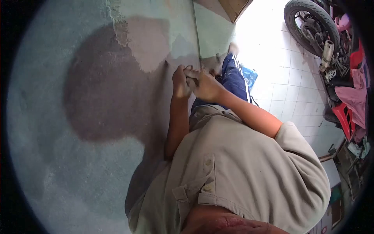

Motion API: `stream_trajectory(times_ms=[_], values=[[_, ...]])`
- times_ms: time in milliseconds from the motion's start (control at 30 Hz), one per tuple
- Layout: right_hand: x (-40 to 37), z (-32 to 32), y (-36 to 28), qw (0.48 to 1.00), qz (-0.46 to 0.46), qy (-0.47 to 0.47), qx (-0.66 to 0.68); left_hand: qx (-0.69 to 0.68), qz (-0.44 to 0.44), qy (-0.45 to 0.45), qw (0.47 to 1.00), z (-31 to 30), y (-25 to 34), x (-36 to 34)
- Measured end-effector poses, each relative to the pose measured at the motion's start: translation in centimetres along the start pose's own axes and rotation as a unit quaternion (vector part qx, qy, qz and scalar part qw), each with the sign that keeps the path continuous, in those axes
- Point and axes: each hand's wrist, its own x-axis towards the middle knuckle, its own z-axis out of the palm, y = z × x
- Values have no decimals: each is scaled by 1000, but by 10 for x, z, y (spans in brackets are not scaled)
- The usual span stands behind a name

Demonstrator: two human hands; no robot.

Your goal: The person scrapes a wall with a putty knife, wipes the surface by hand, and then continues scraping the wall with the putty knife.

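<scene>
Both my hands meet in front of my waist, close beside a worn green wall [50, 117]. My left hand [182, 82] is nearest the wall, with its fingers bent and closed. From the other side my right hand [208, 85] comes in, its fingers closed and touching those of my left. Anything between the fingers is too small or too hidden to make out. A small dark peg-like thing [166, 63] is on the wall just beyond my left hand.
A motorcycle [311, 29] stands at the upper right on the white tiled floor [280, 78]. A blue patterned thing [249, 76] lies beside my leg. Pink cloth [352, 103] and a red plastic item [343, 119] are at the right. A brown box-like corner [233, 9] juts in above.
</scene>
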Motion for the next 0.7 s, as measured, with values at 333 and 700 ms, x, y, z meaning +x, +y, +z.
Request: stream_trajectory(times_ms=[333, 700], values=[[26, 16, 50, 993, 85, -86, 2, 10, -31, -42, 999, -11, -3, 26], [12, -12, 4, 996, 49, -69, 11, -24, -45, -25, 998, -11, -7, 23]])
